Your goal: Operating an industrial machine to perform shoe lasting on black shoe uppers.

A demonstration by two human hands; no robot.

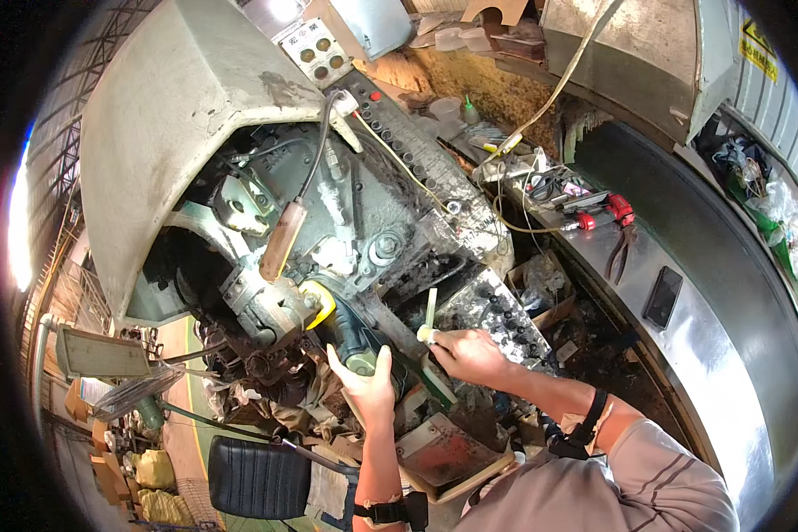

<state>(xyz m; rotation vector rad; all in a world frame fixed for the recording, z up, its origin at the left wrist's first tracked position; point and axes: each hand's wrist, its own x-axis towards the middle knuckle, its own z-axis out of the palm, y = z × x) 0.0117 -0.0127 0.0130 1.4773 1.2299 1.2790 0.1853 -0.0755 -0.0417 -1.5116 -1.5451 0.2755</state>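
Observation:
My left hand [368,390] is at the end of a dark shoe-shaped piece [350,332], thumb and fingers on either side of its rounded greenish end. The piece's far end lies against a yellow curved part [320,304] at the metal clamp head of a large machine [266,306]. To the right, my right hand [468,356] is closed on a thin pale stick [432,308] that points upward, with a whitish knob by the fingertips. The stick's lower end is hidden by the hand.
A wooden-handled tool on a cord [284,239] hangs over the machine. Below the hands is a stained tray [452,448]. A black seat [259,477] stands lower left. On the metal bench at right lie a phone [662,297] and a red tool [619,211].

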